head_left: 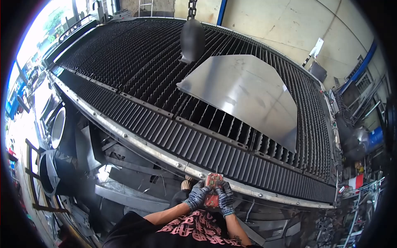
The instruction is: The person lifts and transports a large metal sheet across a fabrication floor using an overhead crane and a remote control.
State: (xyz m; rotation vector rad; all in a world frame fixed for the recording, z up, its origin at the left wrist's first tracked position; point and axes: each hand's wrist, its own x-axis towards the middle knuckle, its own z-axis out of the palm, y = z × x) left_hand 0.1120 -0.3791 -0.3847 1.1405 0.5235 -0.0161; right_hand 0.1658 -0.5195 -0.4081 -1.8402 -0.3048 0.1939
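Red controller point(214, 181) sits upright between the 2 gloved hands, close in front of the person's body. Left hand point(197, 197) is clamped on its left side, and right hand point(225, 199) is clamped on its right side; both wear grey-and-black knit gloves, with the thumbs over the controller's face. What the thumbs press, if anything, I cannot tell. Behind both hands is a black shirt point(182, 236) with pink lettering. To the left of the left hand and lower than the bed, metal scrap point(124, 197) lies in a jumble of strips and plates. Just ahead of both hands runs a pale metal rail point(142, 145) with bolts along it, edging a large slatted bed point(99, 45). Beyond the rail, ahead and to the right of the right hand, 1 flat metal sheet point(244, 95) with angled corners lies on the toothed slats, well apart from the hands. Farther ahead, slightly left of the left hand, a dark hoist block point(192, 40) hangs from a chain point(192, 9); it is blurred, and whether it touches anything under it I cannot tell. Well to the right of the right hand stands a blue drum point(375, 137). Farthest ahead, past the bed, rises a cream wall point(273, 20).
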